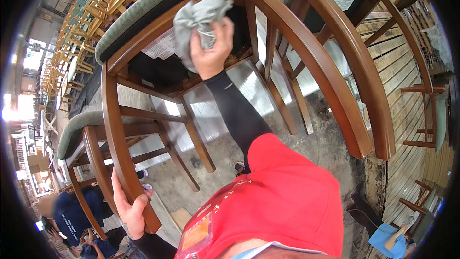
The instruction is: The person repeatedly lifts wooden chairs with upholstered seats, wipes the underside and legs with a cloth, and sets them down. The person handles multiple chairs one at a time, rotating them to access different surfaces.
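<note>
A brown wooden chair with a grey-green padded seat is tipped in front of me, its underside and legs facing me. My right hand is closed on a crumpled grey cloth against the seat frame's inner edge. Behind the cloth, a white paper label shows on the black underside. At the lower left, my left hand wraps round the end of one chair leg.
More brown chairs stand close by, one on the left and one on the right. Slatted wooden boards lie at right. Light wooden chair frames are stacked at the far left. A co-worker in a dark shirt is at lower left.
</note>
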Demonstrator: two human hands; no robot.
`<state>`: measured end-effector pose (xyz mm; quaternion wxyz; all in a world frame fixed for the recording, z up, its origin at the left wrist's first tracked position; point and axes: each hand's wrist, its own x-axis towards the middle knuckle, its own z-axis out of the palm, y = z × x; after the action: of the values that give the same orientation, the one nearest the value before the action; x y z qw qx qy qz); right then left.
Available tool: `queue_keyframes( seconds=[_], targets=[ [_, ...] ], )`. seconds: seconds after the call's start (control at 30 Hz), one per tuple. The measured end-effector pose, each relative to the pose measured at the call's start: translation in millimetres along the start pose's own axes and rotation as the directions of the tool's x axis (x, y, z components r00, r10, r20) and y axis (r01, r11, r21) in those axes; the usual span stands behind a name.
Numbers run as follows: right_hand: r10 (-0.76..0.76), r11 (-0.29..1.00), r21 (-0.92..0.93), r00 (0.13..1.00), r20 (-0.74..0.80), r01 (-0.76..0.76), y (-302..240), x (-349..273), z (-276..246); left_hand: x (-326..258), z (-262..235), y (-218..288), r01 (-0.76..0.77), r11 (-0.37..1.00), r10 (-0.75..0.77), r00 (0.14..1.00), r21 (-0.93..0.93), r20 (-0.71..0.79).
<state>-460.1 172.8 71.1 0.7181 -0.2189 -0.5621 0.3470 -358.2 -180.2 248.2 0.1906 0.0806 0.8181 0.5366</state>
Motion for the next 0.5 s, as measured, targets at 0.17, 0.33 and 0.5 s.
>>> queue_keyframes(
  seconds=[0.17,0.33,0.5],
  targets=[
    [-0.019,0.974,-0.228,0.999,-0.029,0.012,39,29,-9,3,6,6,-0.010,1.000,0.009,1.000,0.014,0.030],
    [-0.065,0.993,-0.100,0.996,-0.066,0.058,26,28,-19,-2,1,2,0.007,1.000,-0.008,1.000,0.022,0.030],
    [-0.290,0.897,-0.316,0.951,0.102,0.308,-22,35,40,1,-2,5,0.007,0.997,-0.011,0.998,0.071,0.058]
  ],
)
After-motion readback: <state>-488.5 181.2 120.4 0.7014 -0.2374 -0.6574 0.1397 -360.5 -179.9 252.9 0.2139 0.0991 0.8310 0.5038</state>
